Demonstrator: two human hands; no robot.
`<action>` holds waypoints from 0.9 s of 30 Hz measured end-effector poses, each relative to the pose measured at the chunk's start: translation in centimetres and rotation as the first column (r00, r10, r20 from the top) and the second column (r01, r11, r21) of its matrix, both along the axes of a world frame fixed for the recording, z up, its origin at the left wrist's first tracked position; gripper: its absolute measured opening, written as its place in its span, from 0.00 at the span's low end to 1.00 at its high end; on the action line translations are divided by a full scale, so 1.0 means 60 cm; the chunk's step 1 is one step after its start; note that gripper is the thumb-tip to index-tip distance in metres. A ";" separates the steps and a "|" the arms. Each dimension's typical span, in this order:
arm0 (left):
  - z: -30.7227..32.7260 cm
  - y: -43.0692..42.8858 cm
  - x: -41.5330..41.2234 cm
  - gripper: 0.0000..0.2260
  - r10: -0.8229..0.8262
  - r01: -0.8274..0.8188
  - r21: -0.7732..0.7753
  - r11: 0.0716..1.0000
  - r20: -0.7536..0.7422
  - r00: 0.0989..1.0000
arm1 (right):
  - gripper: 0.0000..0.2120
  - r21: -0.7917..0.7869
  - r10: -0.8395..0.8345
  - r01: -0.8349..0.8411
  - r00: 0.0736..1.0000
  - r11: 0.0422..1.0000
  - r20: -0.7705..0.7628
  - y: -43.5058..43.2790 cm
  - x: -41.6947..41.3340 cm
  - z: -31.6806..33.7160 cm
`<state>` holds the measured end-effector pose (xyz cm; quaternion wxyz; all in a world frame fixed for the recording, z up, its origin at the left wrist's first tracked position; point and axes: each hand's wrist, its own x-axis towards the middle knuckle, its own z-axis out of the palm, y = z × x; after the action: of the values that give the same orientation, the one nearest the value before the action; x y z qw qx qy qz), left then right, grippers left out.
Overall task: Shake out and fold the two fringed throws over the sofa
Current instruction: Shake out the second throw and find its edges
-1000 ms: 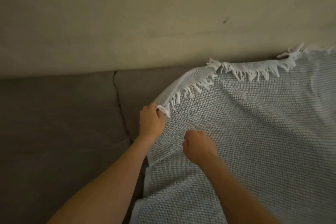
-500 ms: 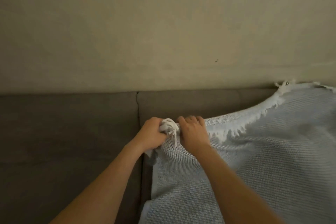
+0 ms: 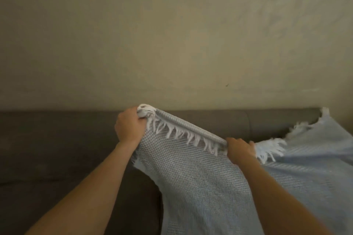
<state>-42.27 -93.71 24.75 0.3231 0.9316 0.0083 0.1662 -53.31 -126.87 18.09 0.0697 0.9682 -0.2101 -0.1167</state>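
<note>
1. The left hand has its fingers curled tight round the corner of the throw, with the fringe bunched at the top of the fist.
2. The right hand grips the same fringed edge further along, fingers curled over it — the stretch between is taut, lifted off the sofa.
3. The rest of the throw trails over the seat and off to the right.
4. Step in hand, I judge: gathering the edge for the shake-out.
5. Next, the right hand likely needs the far corner — then a full lift clear.
</note>
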 end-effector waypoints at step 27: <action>0.157 0.242 0.059 0.23 -0.402 0.395 -0.363 0.844 0.058 0.914 | 0.18 0.348 0.170 -0.559 0.675 0.753 0.718 0.533 0.177 0.240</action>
<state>-38.72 -79.18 34.15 0.5188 0.8375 -0.1510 0.0816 -42.68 -94.92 32.52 -0.2609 0.9466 0.0288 0.1873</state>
